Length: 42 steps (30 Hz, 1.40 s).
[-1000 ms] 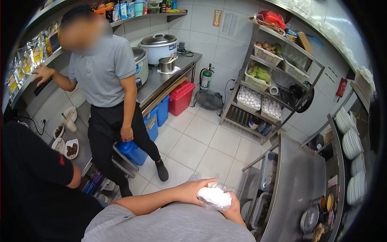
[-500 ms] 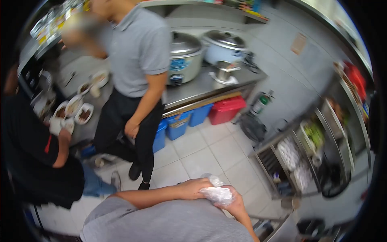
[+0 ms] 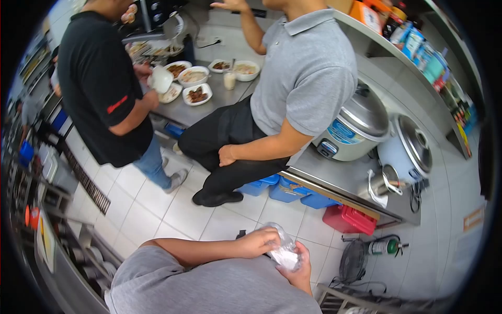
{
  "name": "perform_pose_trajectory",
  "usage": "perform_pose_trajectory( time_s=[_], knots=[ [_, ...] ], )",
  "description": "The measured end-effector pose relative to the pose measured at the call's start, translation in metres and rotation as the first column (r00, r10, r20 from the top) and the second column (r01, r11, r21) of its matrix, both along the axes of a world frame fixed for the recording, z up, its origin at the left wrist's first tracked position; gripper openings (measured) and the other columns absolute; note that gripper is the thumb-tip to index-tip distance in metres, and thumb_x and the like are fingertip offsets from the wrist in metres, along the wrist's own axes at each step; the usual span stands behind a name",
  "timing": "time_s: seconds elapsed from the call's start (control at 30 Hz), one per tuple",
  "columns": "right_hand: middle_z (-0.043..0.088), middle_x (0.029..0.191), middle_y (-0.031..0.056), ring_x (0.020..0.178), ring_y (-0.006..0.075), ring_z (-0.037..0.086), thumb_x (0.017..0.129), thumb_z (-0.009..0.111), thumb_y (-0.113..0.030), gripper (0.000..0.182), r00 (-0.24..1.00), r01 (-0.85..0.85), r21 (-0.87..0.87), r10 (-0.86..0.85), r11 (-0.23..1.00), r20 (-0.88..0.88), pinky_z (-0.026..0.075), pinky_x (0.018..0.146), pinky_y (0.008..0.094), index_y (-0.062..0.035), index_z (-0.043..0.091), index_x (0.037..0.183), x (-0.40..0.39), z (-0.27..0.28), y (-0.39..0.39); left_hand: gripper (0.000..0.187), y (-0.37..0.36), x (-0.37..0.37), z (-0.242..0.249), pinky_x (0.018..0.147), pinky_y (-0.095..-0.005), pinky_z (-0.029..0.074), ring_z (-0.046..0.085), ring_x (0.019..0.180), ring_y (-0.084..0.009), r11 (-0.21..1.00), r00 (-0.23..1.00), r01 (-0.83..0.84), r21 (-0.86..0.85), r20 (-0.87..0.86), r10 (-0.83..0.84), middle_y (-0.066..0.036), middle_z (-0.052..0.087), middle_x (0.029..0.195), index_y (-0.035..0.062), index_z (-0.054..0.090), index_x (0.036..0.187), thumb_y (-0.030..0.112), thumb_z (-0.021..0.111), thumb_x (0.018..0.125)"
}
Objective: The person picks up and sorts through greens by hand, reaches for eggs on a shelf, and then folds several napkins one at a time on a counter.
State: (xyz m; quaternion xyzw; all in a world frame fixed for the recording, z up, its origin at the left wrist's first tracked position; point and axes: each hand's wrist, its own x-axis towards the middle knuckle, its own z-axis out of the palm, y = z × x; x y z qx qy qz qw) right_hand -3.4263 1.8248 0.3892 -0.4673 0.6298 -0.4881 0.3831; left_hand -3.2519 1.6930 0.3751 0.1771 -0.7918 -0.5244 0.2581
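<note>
Close to my chest, both hands are on a crumpled clear plastic bag (image 3: 285, 252) with something whitish inside that I cannot make out. My left hand (image 3: 256, 243) pinches the bag's upper left part with bent fingers. Wrapped round its lower right side is my right hand (image 3: 299, 264), thumb and fingers closed on the plastic. The bag is held in the air above the tiled floor.
A person in a grey shirt (image 3: 308, 73) sits against the steel counter (image 3: 334, 175). Another in black (image 3: 104, 89) stands by bowls of food (image 3: 197, 94). Rice cookers (image 3: 361, 115), bins (image 3: 348, 219), a fan (image 3: 353, 261) and a fire extinguisher (image 3: 384, 247) are on the right.
My view has swung left, bringing more of the two people and the food bowls into sight. The bag stays in both hands; my left fingers have shifted on its top.
</note>
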Motion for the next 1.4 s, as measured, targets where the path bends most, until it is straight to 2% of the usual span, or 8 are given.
perform_pose_trajectory(
  time_s=[0.37,0.5,0.8,0.87,0.97,1.1,1.27,1.4],
  knots=[
    [0.058,0.101,0.0077,0.096,0.0239,0.056,0.061,0.083,-0.008,0.039,0.847,-0.525,0.111,0.504,0.844,0.168,0.044,0.089,0.0329,-0.0039,0.061,0.093,-0.106,-0.041,-0.064,0.008,0.074,-0.052,0.009,0.081,-0.0343,0.045,0.057,0.092,-0.0289,0.79,0.803,-0.591,0.161,0.209,0.558,-0.013,0.058,0.097,0.0039,0.052,0.098,0.005,0.051,0.091],
    [0.054,0.118,0.0119,0.106,0.0269,0.056,0.063,0.083,-0.01,0.047,0.766,-0.643,-0.26,0.592,0.721,-0.252,0.043,0.093,0.0358,-0.0052,0.062,0.106,-0.105,0.045,-0.1,0.008,0.099,-0.057,0.013,0.081,-0.0349,0.045,0.057,0.092,-0.0298,0.711,0.729,-0.682,0.173,0.243,0.64,-0.014,0.057,0.096,0.0042,0.05,0.098,0.005,0.049,0.091],
    [0.056,0.114,0.0187,0.086,0.0327,0.062,0.067,0.081,-0.013,0.055,0.322,-0.525,-0.845,0.895,-0.103,-0.31,0.052,0.077,0.0433,0.0022,0.059,0.114,-0.064,0.229,-0.07,0.016,0.121,0.005,-0.065,0.073,-0.0436,0.047,0.06,0.079,-0.04,0.36,0.354,-0.931,0.065,0.408,0.842,-0.022,0.06,0.08,0.002,0.048,0.1,0.017,0.046,0.094],
    [0.059,0.118,0.0187,0.099,0.0347,0.057,0.092,0.058,-0.018,0.042,0.144,-0.357,-0.917,0.959,-0.181,-0.246,0.043,0.091,0.043,-0.0168,0.053,0.133,-0.03,0.238,-0.069,0.018,0.128,0.04,-0.086,0.073,-0.0458,0.047,0.06,0.081,-0.0433,0.292,0.253,-0.956,-0.018,0.449,0.857,-0.024,0.06,0.082,0.0015,0.048,0.1,0.019,0.047,0.094],
    [0.058,0.113,0.0188,0.09,0.0319,0.062,0.069,0.077,-0.007,0.041,-0.093,-0.713,-0.656,0.96,-0.25,-0.264,0.051,0.079,0.0412,0.0015,0.062,0.106,-0.017,0.244,-0.097,0.022,0.154,0.094,-0.124,0.072,-0.0495,0.046,0.058,0.082,-0.0477,0.171,0.11,-0.982,-0.077,0.502,0.858,-0.028,0.059,0.083,0.0006,0.047,0.099,0.021,0.048,0.092],
    [0.053,0.125,0.0157,0.095,0.0233,0.06,0.075,0.07,-0.001,0.039,0.263,-0.775,-0.631,0.93,0.045,-0.256,0.049,0.08,0.0335,-0.0045,0.061,0.112,0.054,0.188,-0.127,0.028,0.193,0.164,-0.175,0.07,-0.0507,0.045,0.058,0.079,-0.0476,0.065,-0.036,-0.987,-0.15,0.589,0.808,-0.03,0.058,0.079,-0.0011,0.05,0.09,0.027,0.048,0.09],
    [0.056,0.119,0.0091,0.095,0.0178,0.06,0.076,0.067,-0.002,0.043,0.581,-0.813,0.077,0.813,0.577,0.038,0.048,0.082,0.0299,-0.0064,0.058,0.117,0.112,-0.021,-0.158,0.036,0.256,0.224,-0.234,0.07,-0.0499,0.046,0.06,0.078,-0.0455,-0.04,-0.091,-0.995,-0.096,0.622,0.778,-0.029,0.061,0.078,-0.003,0.058,0.08,0.031,0.049,0.09],
    [0.064,0.105,0.0115,0.091,0.0243,0.063,0.07,0.072,-0.015,0.048,0.646,-0.604,0.513,0.752,0.61,-0.135,0.05,0.082,0.0329,-0.0084,0.06,0.116,0.085,-0.215,-0.142,0.038,0.3,0.268,-0.262,0.072,-0.0497,0.047,0.062,0.081,-0.0437,0.011,-0.106,-0.988,-0.152,0.734,0.67,-0.028,0.063,0.082,-0.0028,0.063,0.084,0.032,0.05,0.089]
  ],
)
